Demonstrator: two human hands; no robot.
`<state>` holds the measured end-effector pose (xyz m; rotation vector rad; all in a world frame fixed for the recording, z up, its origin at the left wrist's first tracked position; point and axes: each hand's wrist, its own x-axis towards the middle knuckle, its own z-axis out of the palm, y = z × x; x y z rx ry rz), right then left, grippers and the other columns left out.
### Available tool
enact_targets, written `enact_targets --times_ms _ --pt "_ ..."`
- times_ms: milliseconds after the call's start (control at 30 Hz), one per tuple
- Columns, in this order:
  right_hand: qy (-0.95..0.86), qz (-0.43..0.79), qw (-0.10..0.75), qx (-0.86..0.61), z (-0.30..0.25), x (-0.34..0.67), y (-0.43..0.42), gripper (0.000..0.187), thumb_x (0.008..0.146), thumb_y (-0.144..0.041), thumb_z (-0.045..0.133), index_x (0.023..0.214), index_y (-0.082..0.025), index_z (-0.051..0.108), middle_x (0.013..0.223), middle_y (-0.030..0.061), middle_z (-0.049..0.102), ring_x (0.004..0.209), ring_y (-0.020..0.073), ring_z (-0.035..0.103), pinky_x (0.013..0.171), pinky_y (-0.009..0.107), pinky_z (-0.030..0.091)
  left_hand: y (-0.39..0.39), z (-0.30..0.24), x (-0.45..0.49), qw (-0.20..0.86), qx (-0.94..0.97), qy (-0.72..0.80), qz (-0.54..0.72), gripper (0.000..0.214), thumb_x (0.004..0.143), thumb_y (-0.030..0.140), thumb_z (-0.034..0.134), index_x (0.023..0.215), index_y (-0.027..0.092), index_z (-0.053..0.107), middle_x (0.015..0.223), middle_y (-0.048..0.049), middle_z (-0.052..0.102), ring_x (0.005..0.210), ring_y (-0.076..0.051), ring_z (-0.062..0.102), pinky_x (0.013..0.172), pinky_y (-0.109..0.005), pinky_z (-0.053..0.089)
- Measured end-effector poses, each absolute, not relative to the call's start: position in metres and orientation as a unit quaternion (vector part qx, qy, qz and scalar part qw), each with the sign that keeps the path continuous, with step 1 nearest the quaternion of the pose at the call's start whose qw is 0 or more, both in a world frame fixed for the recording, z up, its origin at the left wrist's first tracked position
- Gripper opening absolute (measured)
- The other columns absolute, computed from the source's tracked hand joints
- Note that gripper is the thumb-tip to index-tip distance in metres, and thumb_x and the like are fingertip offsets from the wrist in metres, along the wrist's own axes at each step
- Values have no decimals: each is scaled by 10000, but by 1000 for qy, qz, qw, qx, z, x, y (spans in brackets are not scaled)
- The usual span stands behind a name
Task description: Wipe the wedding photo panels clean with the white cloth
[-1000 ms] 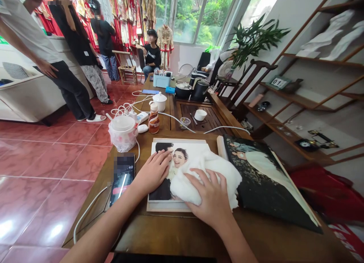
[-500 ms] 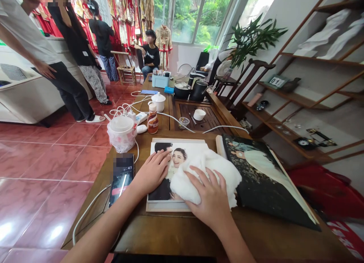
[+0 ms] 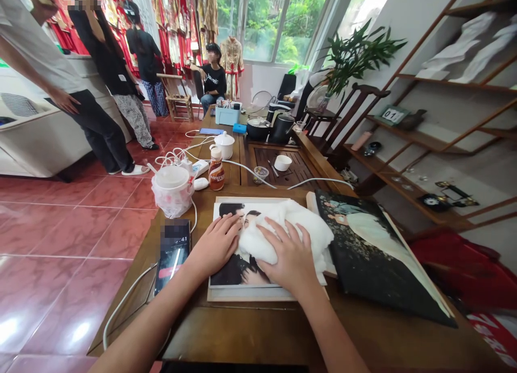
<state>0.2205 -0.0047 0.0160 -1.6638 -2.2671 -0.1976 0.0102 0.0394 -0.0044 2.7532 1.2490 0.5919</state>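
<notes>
A photo print of a couple (image 3: 230, 273) lies on a pale board (image 3: 238, 294) on the wooden table. My left hand (image 3: 218, 243) rests flat on the print's left side, fingers stretched out and holding nothing. Under my right hand (image 3: 288, 254) is a white fluffy cloth (image 3: 319, 230), bunched over the upper right of the print; my curved fingers press and grip it. The cloth hides much of the picture. Just to the right, a dark framed wedding photo (image 3: 363, 254) lies at a slant, with a pale edge showing at its left.
A phone (image 3: 173, 260) with a cable lies left of the print. Behind it stand a plastic-wrapped tub (image 3: 173, 192), a brown-labelled bottle (image 3: 216, 171) and a white lidded cup (image 3: 224, 145). A small white bowl (image 3: 283, 162) sits on the tea tray. Several people are farther back.
My right hand has slid the white cloth up and left across the print, covering part of a pictured face and baring the lower part. My left hand stays in place.
</notes>
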Motion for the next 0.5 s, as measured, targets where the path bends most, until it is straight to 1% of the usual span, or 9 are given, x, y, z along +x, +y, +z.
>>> enact_targets --times_ms 133,233,367,500 --pt "-796 -67 167 -578 15 223 -20 524 748 -426 600 1253 -286 576 1375 32 512 1195 351 413 1052 556 184 42 -3 9 33 891 406 202 353 973 235 401 1321 206 446 1439 -87 437 1357 -228 370 1122 -433 320" --pt "-797 -67 166 -577 13 227 -37 546 740 -441 605 1267 -307 563 1384 14 504 1189 354 417 1049 559 187 44 -1 9 35 891 407 196 356 977 233 397 1328 198 443 1440 -86 433 1362 -228 359 1129 -427 308" --pt "-795 -71 163 -579 11 231 -53 593 721 -417 613 1303 -336 526 1410 -18 478 1185 350 423 1047 560 191 46 1 9 36 892 407 192 372 978 231 397 1347 193 427 1452 -86 416 1365 -229 353 1136 -423 296" --pt "-794 -72 163 -581 12 232 -49 564 715 -414 616 1269 -329 556 1379 -15 511 1169 348 434 1039 556 201 44 0 11 31 893 407 189 371 979 232 394 1346 186 426 1450 -91 418 1369 -231 344 1136 -427 295"
